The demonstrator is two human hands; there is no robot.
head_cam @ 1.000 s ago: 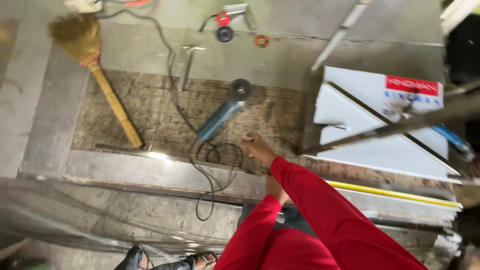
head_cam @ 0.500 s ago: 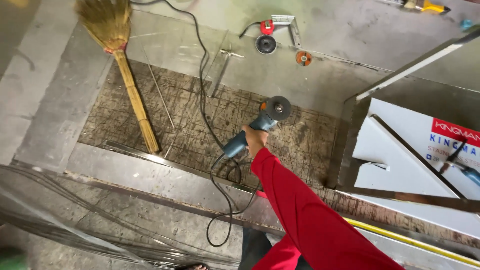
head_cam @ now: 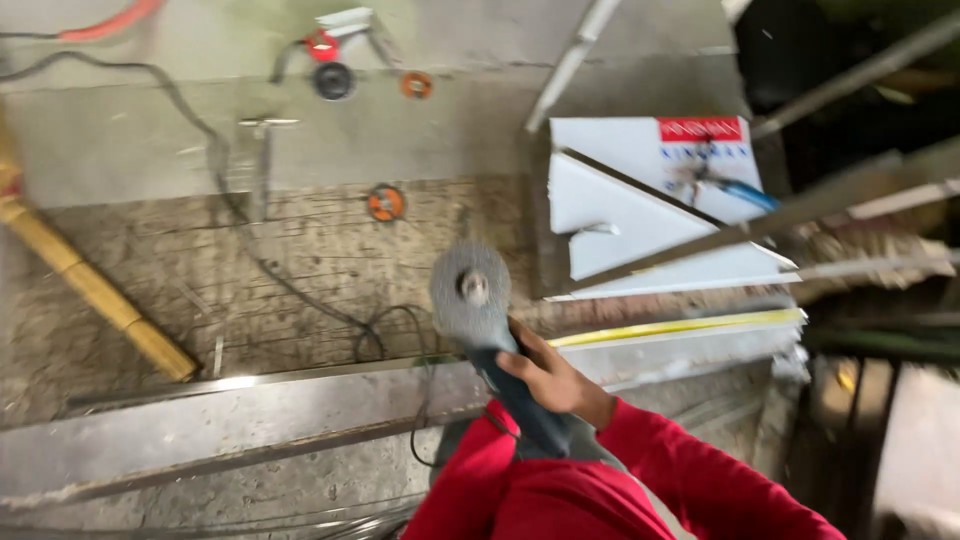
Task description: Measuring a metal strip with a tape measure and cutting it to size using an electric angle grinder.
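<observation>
Concrete floor [head_cam: 130, 150]: broom handle [head_cam: 95, 290], discs [head_cam: 386, 203]

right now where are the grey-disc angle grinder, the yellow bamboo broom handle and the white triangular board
grey-disc angle grinder [head_cam: 470, 290], head view, centre of the disc
yellow bamboo broom handle [head_cam: 95, 290], head view, mid shaft
white triangular board [head_cam: 620, 225], head view, flat white face

Blue-bodied angle grinder [head_cam: 480, 320] held up, grey disc facing camera.

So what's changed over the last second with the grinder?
The angle grinder lay on the worn floor patch; the right hand took hold of it and lifted it toward the camera, disc up. The broom handle, the orange disc and the white boards lie as before. No left hand shows.
</observation>
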